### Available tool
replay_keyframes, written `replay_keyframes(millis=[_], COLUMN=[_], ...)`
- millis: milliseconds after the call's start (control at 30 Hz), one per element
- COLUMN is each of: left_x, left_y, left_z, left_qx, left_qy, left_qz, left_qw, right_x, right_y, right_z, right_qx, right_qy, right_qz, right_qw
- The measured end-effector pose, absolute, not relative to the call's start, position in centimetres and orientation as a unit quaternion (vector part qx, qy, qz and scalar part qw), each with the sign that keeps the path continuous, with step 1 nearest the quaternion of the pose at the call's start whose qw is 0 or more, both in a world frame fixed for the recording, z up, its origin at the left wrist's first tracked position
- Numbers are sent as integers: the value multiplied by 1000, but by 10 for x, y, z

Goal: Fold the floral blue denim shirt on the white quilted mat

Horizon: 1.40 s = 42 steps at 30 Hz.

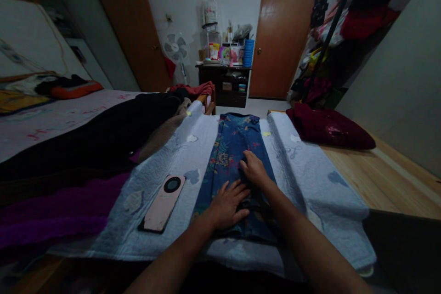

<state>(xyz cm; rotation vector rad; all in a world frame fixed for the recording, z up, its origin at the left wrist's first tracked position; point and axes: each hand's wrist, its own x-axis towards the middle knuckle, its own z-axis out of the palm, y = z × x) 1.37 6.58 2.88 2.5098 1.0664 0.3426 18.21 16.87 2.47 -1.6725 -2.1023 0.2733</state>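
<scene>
A dark blue garment (pixel 237 140) with a floral print lies folded into a long strip on a light quilted cover (pixel 172 156). My left hand (pixel 229 206) rests flat on its near part, fingers spread. Just ahead and to the right, my right hand (pixel 255 168) is closed on the cloth with its fingers curled; a dark fold shows under them. A pink phone (pixel 164 209) with a round black camera ring lies face down on the cover, left of the garment.
Dark and purple bedding (pixel 86 133) is heaped to the left. A maroon folded cloth (pixel 332 126) sits on the wooden surface (pixel 361 170) at the right. Farther back stand a white fan (pixel 176 47), a dark cabinet (pixel 223 83) and hanging clothes (pixel 368 14).
</scene>
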Motion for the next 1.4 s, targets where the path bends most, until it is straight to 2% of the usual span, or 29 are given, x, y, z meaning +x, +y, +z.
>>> replay_keyframes(millis=[200,600,700,800,967,1200,1300,1400], left_x=[7,5,3,3,18,44,49,53], left_y=[64,60,73,107,182,213,226,258], left_z=[23,24,42,58,54,10,21,42], left_qx=[901,897,887,857,824,824,819,800], left_qy=[364,362,358,389,494,532,544,572], left_qz=[72,78,79,139,208,155,137,110], left_qw=[227,241,280,307,186,119,118,140], right_x=[175,184,183,182,182,203,212,217], right_y=[200,249,255,269,299,310,310,311], right_z=[-5,-10,-10,-1,14,2,-6,-14], right_qx=[-585,-644,-679,-714,-746,-738,-718,-682], right_qy=[-800,-757,-721,-667,-603,-592,-599,-595], right_qz=[71,53,76,135,160,160,166,192], right_qw=[108,97,116,166,232,283,312,380])
